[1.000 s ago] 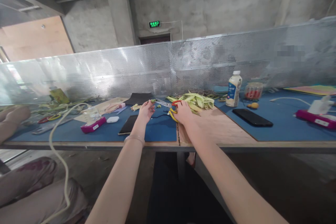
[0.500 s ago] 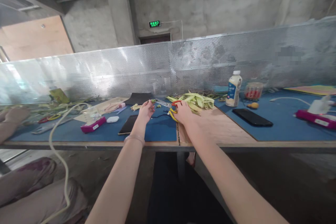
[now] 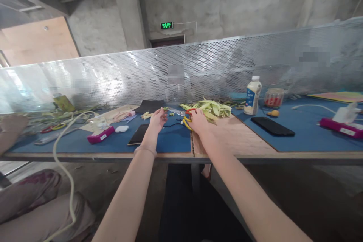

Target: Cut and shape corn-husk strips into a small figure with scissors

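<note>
My right hand (image 3: 197, 121) is closed around scissors (image 3: 187, 118) with one red and one yellow handle. Their metal blades point left, toward my left hand (image 3: 159, 118). That hand is closed in a pinch on a small green plant piece (image 3: 165, 109), whose exact kind is too small to make out. Another green bit (image 3: 171, 114) lies on the blue mat just below the blades. Behind my right hand is a heap of pale green leaf strips (image 3: 214, 109). A dark flat notebook-like object (image 3: 138, 134) lies beside my left wrist.
To the right stand a bottle (image 3: 252, 96) and a jar (image 3: 273, 98), with a black phone (image 3: 272, 126) before them. Purple power strips (image 3: 100, 135) lie on both sides. A pale cable (image 3: 56, 151) hangs over the left edge. Another person's hand (image 3: 14, 124) is far left.
My hands and the scissors have stayed almost in place. The other person's hand at the far left has shifted slightly.
</note>
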A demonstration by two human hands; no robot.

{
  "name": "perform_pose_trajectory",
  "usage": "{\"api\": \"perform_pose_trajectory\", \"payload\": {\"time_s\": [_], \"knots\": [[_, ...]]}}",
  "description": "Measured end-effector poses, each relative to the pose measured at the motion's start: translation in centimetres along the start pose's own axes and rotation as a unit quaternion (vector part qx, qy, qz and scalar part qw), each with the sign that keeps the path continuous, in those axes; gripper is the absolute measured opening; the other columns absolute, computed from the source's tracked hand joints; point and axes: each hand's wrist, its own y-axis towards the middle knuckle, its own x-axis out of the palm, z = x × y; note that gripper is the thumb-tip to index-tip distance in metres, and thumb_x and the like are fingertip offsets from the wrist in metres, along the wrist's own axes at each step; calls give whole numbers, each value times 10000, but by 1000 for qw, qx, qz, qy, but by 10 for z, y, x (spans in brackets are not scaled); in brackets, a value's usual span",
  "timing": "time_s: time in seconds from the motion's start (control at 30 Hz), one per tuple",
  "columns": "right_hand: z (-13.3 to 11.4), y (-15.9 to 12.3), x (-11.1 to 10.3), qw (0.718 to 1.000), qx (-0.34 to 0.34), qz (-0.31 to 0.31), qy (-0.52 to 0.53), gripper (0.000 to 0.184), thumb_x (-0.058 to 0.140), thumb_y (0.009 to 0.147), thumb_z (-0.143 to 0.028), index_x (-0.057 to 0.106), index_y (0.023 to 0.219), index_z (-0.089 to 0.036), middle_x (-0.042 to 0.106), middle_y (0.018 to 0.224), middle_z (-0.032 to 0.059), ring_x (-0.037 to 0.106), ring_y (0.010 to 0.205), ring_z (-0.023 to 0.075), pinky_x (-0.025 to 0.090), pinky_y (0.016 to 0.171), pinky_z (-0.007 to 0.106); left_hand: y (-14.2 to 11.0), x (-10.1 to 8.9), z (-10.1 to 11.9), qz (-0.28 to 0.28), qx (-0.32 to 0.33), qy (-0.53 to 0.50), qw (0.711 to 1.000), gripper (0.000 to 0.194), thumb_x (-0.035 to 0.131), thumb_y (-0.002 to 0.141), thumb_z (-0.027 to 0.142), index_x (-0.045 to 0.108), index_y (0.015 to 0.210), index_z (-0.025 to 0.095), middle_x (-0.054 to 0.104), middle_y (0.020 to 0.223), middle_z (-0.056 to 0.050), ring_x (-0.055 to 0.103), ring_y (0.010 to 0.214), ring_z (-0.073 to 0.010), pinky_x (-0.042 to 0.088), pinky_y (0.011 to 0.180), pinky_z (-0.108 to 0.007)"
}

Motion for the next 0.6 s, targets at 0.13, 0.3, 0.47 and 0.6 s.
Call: {"api": "perform_pose_trajectory", "payload": {"time_s": [0.13, 0.3, 0.47, 0.6], "knots": [[1, 0, 0, 1000, 2, -1, -1, 201, 531, 747, -173, 545, 944, -139, 497, 1011, 129, 439, 989, 263, 405, 835, 338, 0, 0, -1, 1, -5, 0, 1000, 267, 536, 864, 284, 555, 1087, 139, 599, 1023, -67, 602, 816, -155, 526, 681, -328], [1, 0, 2, 1000, 2, -1, 0, 196, 530, 762, -182, 543, 956, -148, 490, 1018, 127, 445, 991, 258, 409, 828, 342, 3, -1, -2, 1, -7, 1, 1000, 251, 534, 866, 283, 560, 1068, 136, 605, 986, -58, 601, 774, -141, 525, 646, -305], [2, 0, 3, 1000, 2, 2, -1, 194, 509, 767, -173, 549, 956, -152, 491, 1026, 123, 448, 999, 261, 421, 817, 338, 3, -2, -2, 2, -8, 4, 1000, 249, 534, 866, 284, 560, 1065, 136, 605, 982, -57, 600, 769, -139, 525, 642, -302], [1, 0, 2, 1000, 6, 6, -4, 200, 521, 762, -192, 552, 954, -146, 493, 1032, 126, 450, 988, 264, 420, 813, 337, 3, -2, -2, 1, -7, 3, 1000, 264, 536, 865, 284, 555, 1084, 139, 600, 1016, -65, 602, 808, -152, 526, 673, -323]]}}
